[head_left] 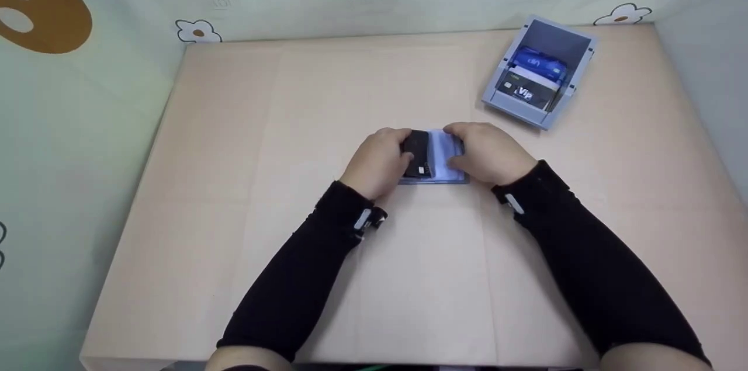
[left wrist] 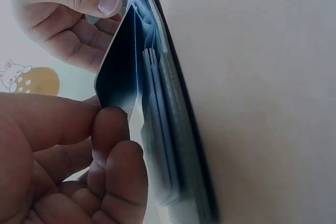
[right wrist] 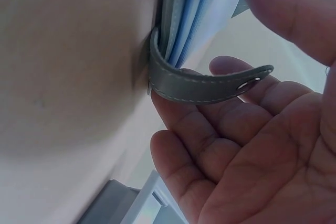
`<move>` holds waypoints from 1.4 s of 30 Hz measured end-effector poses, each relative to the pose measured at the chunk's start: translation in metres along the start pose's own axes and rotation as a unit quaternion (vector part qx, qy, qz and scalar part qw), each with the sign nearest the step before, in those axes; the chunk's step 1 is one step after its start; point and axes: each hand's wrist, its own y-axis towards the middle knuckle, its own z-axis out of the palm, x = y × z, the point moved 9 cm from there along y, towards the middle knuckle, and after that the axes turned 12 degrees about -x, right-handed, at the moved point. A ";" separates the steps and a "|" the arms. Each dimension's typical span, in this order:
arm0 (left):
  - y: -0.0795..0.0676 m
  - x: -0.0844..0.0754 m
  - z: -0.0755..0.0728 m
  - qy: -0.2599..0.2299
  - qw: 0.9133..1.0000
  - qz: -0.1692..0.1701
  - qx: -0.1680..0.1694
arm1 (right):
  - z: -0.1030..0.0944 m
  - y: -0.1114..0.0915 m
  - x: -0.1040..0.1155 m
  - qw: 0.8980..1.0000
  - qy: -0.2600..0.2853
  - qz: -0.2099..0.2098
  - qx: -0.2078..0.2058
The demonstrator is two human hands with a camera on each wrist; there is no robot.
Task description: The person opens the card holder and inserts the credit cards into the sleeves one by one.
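Observation:
My left hand [head_left: 377,162] pinches a black card [head_left: 418,152] between thumb and fingers, over the left part of an open card holder [head_left: 433,181]. In the left wrist view the card [left wrist: 116,66] stands tilted away from the holder, partly in a clear sleeve; other cards [left wrist: 160,129] lie in the sleeves below it. My right hand [head_left: 492,152] holds the right side of the holder, thumb on the clear sleeves [head_left: 442,152]. A grey strap with a snap [right wrist: 199,86] sticks out beside its curled fingers in the right wrist view.
A grey bin [head_left: 514,108] stands at the back right of the table [head_left: 234,242]. Inside it are a black card marked Vip [head_left: 529,90] and blue cards [head_left: 537,62]. Patterned walls [head_left: 280,3] border the table at the back and sides.

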 end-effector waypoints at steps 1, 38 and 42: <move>0.000 0.000 0.000 0.000 1.000 0.000 -0.001 | 0.000 0.000 0.000 1.000 0.000 0.000 0.000; -0.005 -0.039 0.025 0.020 0.996 0.087 0.016 | -0.002 0.000 0.001 1.000 0.003 -0.021 -0.022; -0.006 -0.045 0.030 0.082 0.990 0.111 0.009 | -0.004 0.000 0.001 0.999 0.004 -0.031 -0.031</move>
